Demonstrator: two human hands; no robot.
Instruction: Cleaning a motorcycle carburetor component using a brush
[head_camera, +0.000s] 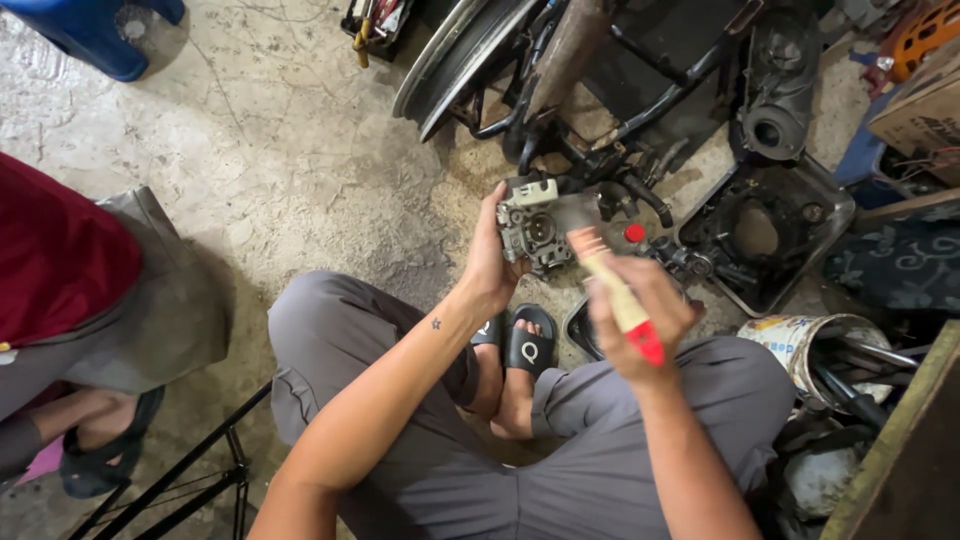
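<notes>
1. Left hand (490, 262): fingers wrapped round grey metal carburettor body (535, 228), held up above the knees, in front of black motorcycle frame (640, 80).
2. Right hand (640, 318): fingers closed on pale-handled, red-tipped brush (618, 297), blurred bristle end touching the carburettor's right side.
3. Below: black slide sandals (528, 345) on stained concrete floor (280, 150).

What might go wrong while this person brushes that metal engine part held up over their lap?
The left hand alone holds the carburetor-like part in the air, so it could slip and land on the sandalled foot below. The paintbrush in the right hand looks blurred, so it may flick grime onto the grey trousers. Another person's leg sits close at the left and might get splashed.
</notes>
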